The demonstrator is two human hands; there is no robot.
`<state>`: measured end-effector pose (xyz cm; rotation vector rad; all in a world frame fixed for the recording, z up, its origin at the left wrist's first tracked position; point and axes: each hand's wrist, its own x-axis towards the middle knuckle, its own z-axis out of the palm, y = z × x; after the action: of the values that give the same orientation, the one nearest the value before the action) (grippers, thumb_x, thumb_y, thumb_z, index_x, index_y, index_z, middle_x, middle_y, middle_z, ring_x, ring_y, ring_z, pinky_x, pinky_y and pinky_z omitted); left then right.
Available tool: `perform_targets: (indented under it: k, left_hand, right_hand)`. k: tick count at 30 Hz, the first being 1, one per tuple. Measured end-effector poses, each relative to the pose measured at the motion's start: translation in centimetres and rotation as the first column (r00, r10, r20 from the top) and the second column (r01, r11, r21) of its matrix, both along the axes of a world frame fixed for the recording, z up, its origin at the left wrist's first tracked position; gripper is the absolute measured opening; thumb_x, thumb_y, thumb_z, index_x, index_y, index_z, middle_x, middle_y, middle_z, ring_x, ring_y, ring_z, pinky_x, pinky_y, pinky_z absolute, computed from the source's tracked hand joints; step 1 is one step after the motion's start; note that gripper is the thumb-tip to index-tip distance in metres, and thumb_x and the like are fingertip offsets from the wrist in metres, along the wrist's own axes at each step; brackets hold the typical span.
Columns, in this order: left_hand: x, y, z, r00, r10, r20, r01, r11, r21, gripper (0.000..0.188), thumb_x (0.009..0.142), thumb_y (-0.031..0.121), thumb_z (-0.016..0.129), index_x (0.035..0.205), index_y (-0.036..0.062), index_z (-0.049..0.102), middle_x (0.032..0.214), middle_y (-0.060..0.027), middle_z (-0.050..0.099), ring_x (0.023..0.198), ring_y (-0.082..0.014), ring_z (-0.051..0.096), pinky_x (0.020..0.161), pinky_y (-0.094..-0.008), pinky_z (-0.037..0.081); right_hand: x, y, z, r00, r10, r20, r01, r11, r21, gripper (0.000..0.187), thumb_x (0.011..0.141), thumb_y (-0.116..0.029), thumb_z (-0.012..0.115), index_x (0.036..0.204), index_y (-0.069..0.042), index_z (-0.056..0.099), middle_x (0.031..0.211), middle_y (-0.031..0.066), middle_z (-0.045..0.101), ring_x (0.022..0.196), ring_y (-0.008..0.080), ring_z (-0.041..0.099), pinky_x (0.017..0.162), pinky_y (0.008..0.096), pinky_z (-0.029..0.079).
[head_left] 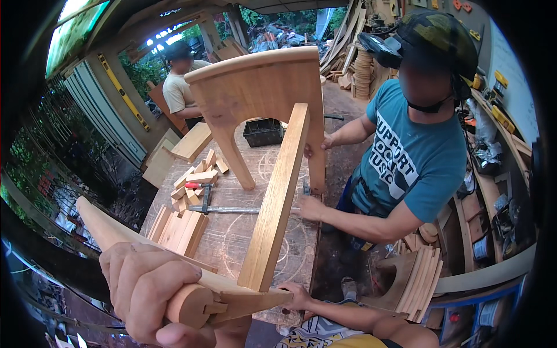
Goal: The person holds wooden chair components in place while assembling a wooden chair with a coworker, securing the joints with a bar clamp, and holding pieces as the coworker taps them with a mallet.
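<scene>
My left hand (145,284) wraps round the near wooden frame piece (238,297), beside a round wooden end that shows under my fingers. At the frame piece's right tip, my right hand (297,296) grips the edge, its fingers partly hidden. A long square-cut rail (275,203) runs from this piece to a far wooden panel (255,81) with an arched cutout and two legs, standing on the worktable (232,243). A bar clamp (232,210) lies across the tabletop under the rail. A co-worker's hand (311,207) is at the clamp's right end, the other beside the far panel.
Small wood blocks (203,174) and several stacked boards (183,229) lie on the left of the table, with a black crate (263,132) farther back. The co-worker (406,139) stands at the right edge. Another person (180,87) is at the far left. Curved wood pieces (412,284) stand lower right.
</scene>
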<state>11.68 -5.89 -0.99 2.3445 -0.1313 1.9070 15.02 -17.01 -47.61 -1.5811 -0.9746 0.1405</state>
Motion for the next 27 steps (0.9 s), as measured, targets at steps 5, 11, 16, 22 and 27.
perform_targets:
  k: [5, 11, 16, 22, 27]
  left_hand:
    - [0.5, -0.6, -0.3, 0.993, 0.017, 0.117, -0.009, 0.998, -0.064, 0.062, 0.107, 0.047, 0.022, 0.065, 0.0091, 0.048, 0.059, -0.0048, 0.041, 0.06, -0.0185, 0.04, 0.074, -0.0372, 0.037]
    - [-0.2, 0.3, -0.6, 0.996, 0.053, 0.066, -0.055, 0.998, 0.034, 0.062, 0.107, 0.048, 0.021, 0.065, 0.0102, 0.046, 0.061, -0.0033, 0.037, 0.063, -0.0187, 0.04, 0.078, -0.0371, 0.037]
    - [-0.6, 0.5, -0.3, 1.0, -0.006, -0.003, 0.006, 1.0, -0.012, 0.064, 0.107, 0.051, 0.021, 0.065, 0.0101, 0.047, 0.061, -0.004, 0.041, 0.065, -0.0188, 0.043, 0.078, -0.0377, 0.038]
    - [-0.8, 0.1, -0.3, 0.999, 0.033, 0.004, -0.033, 0.999, -0.017, 0.063, 0.106, 0.048, 0.022, 0.066, 0.0089, 0.049, 0.059, -0.0054, 0.043, 0.062, -0.0188, 0.043, 0.077, -0.0382, 0.038]
    - [-0.1, -0.2, -0.1, 1.0, 0.024, 0.015, -0.024, 0.999, -0.027, 0.062, 0.106, 0.048, 0.023, 0.066, 0.0085, 0.049, 0.059, -0.0057, 0.043, 0.062, -0.0189, 0.043, 0.077, -0.0381, 0.038]
  right_hand:
    - [-0.1, 0.4, -0.2, 1.0, 0.019, 0.002, -0.019, 1.0, -0.005, 0.05, 0.067, -0.017, 0.088, 0.111, -0.007, 0.069, 0.101, 0.0147, 0.073, 0.093, 0.0343, 0.073, 0.08, 0.0397, 0.058]
    - [0.1, 0.1, -0.7, 1.0, 0.001, 0.008, -0.001, 1.0, 0.0, 0.051, 0.066, -0.017, 0.088, 0.112, -0.007, 0.069, 0.102, 0.0152, 0.073, 0.093, 0.0347, 0.073, 0.082, 0.0402, 0.058]
    - [0.0, 0.2, -0.8, 1.0, -0.003, 0.005, 0.004, 1.0, -0.013, 0.052, 0.065, -0.017, 0.088, 0.112, -0.006, 0.069, 0.103, 0.0151, 0.073, 0.095, 0.0346, 0.073, 0.083, 0.0403, 0.058]
    - [-0.1, 0.1, -0.9, 1.0, -0.003, 0.0, 0.003, 1.0, -0.026, 0.052, 0.064, -0.017, 0.088, 0.112, -0.006, 0.07, 0.103, 0.0153, 0.074, 0.095, 0.035, 0.073, 0.083, 0.0404, 0.058]
    - [0.0, -0.1, -0.7, 1.0, -0.006, -0.006, 0.006, 1.0, -0.025, 0.053, 0.064, -0.018, 0.089, 0.112, -0.006, 0.07, 0.103, 0.016, 0.074, 0.096, 0.0352, 0.073, 0.084, 0.0406, 0.058]
